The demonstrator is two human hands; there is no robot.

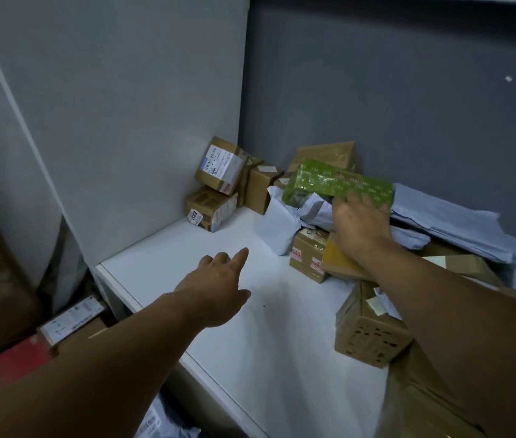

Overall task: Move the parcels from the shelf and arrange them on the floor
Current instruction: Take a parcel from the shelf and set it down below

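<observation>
Parcels (338,184) — green-printed, brown, grey

Shelf (218,248) left clear; parcels (329,216) right.

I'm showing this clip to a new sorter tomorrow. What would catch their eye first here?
Most likely the bright green parcel, atop the heap of grey mailer bags and brown boxes at the right of the white shelf, with the right hand on it. Next, the left hand, open and empty over the bare shelf. Then two stacked labelled boxes in the back corner.
</observation>
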